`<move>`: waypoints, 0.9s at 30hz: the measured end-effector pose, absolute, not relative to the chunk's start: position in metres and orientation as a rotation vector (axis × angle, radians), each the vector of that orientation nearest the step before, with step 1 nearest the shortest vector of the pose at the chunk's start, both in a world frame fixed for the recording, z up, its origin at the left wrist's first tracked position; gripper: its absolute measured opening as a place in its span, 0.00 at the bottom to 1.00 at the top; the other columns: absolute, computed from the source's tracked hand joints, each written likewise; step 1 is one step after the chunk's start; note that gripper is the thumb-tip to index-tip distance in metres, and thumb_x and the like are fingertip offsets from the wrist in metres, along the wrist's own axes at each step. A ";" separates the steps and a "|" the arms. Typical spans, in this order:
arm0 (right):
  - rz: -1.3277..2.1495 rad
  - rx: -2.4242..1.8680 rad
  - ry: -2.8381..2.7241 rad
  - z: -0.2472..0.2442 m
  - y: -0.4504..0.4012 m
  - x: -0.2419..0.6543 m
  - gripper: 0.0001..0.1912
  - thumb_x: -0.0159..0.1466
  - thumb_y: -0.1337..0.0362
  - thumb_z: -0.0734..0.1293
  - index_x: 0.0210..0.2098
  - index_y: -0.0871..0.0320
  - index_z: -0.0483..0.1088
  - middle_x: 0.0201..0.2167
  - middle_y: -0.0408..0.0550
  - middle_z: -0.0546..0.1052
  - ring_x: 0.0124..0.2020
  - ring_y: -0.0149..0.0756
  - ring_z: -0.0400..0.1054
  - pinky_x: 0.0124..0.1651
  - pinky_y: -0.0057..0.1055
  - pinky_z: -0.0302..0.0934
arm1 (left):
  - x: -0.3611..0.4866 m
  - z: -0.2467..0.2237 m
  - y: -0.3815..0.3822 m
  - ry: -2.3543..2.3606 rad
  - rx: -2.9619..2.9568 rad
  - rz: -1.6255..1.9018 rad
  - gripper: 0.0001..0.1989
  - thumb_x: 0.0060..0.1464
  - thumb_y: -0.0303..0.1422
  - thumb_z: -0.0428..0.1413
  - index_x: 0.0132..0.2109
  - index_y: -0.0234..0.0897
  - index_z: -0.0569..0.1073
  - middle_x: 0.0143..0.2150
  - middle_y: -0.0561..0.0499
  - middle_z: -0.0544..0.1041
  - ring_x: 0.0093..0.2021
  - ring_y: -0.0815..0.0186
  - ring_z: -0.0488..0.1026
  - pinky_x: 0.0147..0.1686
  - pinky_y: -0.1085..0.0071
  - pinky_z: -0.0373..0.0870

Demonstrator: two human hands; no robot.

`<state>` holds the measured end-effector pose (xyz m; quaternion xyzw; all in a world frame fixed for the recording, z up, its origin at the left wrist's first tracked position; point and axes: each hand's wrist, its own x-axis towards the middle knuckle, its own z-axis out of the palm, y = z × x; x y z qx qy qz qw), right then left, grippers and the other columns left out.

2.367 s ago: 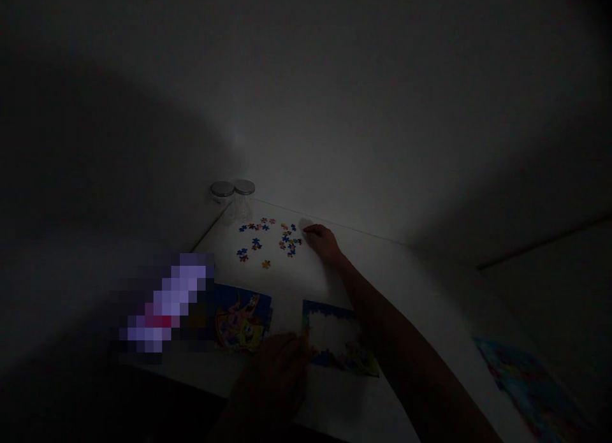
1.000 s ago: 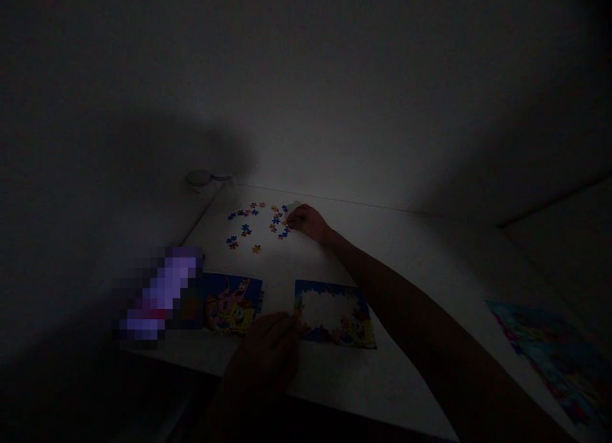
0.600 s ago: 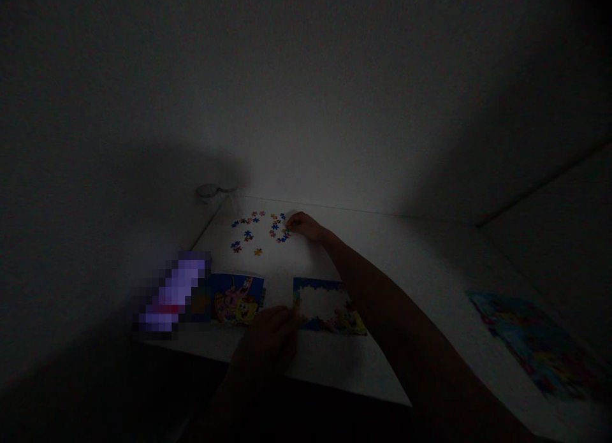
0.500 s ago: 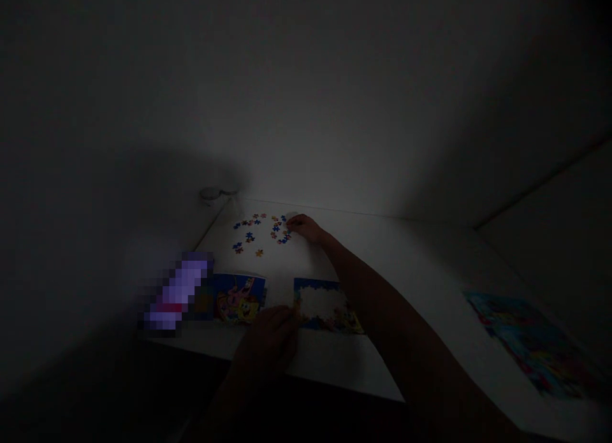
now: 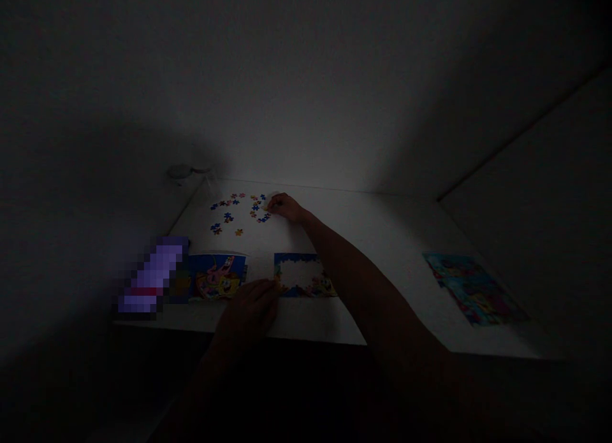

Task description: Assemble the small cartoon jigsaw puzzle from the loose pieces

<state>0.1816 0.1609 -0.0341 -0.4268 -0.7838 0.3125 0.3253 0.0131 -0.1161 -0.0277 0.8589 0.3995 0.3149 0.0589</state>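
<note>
Loose jigsaw puzzle pieces [image 5: 228,218] lie scattered on the far left part of the white table. At the right side of this cluster my right hand [image 5: 287,207] is closed in a pinch on a small puzzle piece [image 5: 266,208], hard to make out in the dim light. My left hand [image 5: 248,308] rests low on the table, fingers stretched toward the left edge of a partly filled puzzle frame [image 5: 289,257]. That frame has a border of joined pieces around a pale middle; my right forearm covers its right end. Left of it lies a cartoon picture card [image 5: 217,271].
A bright, pixelated oblong [image 5: 155,274] lies at the table's left edge. Glasses-like rims and a clear object [image 5: 210,183] are at the far left corner. A colourful picture sheet [image 5: 473,287] lies on the right. Walls stand behind and beside the white table [image 5: 382,258].
The whole view has shifted, so the table sits higher and further left. My right hand remains at the loose pieces, and my left hand stays beside the puzzle frame.
</note>
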 end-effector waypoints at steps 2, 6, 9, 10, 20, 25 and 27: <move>0.936 -1.129 -1.958 -0.031 0.160 0.184 0.04 0.55 0.65 0.70 0.27 0.60 0.75 0.33 0.46 0.79 0.37 0.32 0.71 0.46 0.30 0.64 | 0.013 -0.029 -0.116 1.206 2.612 0.956 0.16 0.64 0.28 0.49 0.55 0.38 0.74 0.52 0.44 0.78 0.53 0.59 0.74 0.52 0.56 0.74; 1.099 -1.150 -1.759 -0.024 0.149 0.197 0.07 0.57 0.64 0.67 0.33 0.60 0.74 0.32 0.46 0.78 0.33 0.30 0.70 0.42 0.30 0.64 | 0.011 -0.030 -0.115 1.212 2.638 0.939 0.14 0.65 0.29 0.49 0.54 0.38 0.75 0.51 0.44 0.78 0.53 0.58 0.74 0.52 0.56 0.75; 1.168 -1.150 -1.675 -0.019 0.124 0.219 0.09 0.56 0.61 0.68 0.34 0.60 0.72 0.30 0.45 0.77 0.29 0.29 0.67 0.36 0.28 0.64 | 0.011 -0.031 -0.115 1.217 2.655 0.942 0.14 0.65 0.29 0.49 0.52 0.37 0.75 0.51 0.44 0.78 0.52 0.58 0.74 0.51 0.56 0.75; 1.187 -1.148 -1.658 -0.016 0.112 0.228 0.10 0.56 0.60 0.68 0.34 0.60 0.72 0.29 0.44 0.76 0.28 0.29 0.67 0.35 0.28 0.63 | 0.011 -0.031 -0.115 1.210 2.658 0.941 0.14 0.65 0.29 0.48 0.53 0.37 0.75 0.52 0.44 0.78 0.52 0.59 0.74 0.51 0.57 0.75; 1.483 -1.056 -1.687 0.013 0.006 0.265 0.09 0.56 0.64 0.70 0.37 0.58 0.76 0.29 0.43 0.77 0.29 0.30 0.69 0.35 0.29 0.64 | 0.011 -0.031 -0.112 1.177 2.664 0.891 0.15 0.65 0.29 0.49 0.56 0.39 0.73 0.52 0.45 0.78 0.53 0.60 0.74 0.53 0.58 0.73; 1.665 -0.989 -1.715 0.003 -0.004 0.249 0.10 0.56 0.69 0.68 0.38 0.58 0.75 0.32 0.44 0.77 0.31 0.30 0.69 0.37 0.30 0.64 | 0.013 -0.026 -0.115 1.229 2.626 0.854 0.17 0.65 0.29 0.49 0.57 0.40 0.73 0.52 0.45 0.78 0.54 0.60 0.73 0.54 0.59 0.72; 1.661 -0.984 -1.726 -0.002 -0.005 0.246 0.08 0.56 0.69 0.68 0.37 0.57 0.73 0.31 0.43 0.75 0.30 0.30 0.68 0.35 0.30 0.63 | 0.014 -0.025 -0.116 1.240 2.611 0.858 0.17 0.65 0.29 0.49 0.57 0.40 0.73 0.52 0.45 0.78 0.53 0.60 0.73 0.53 0.58 0.72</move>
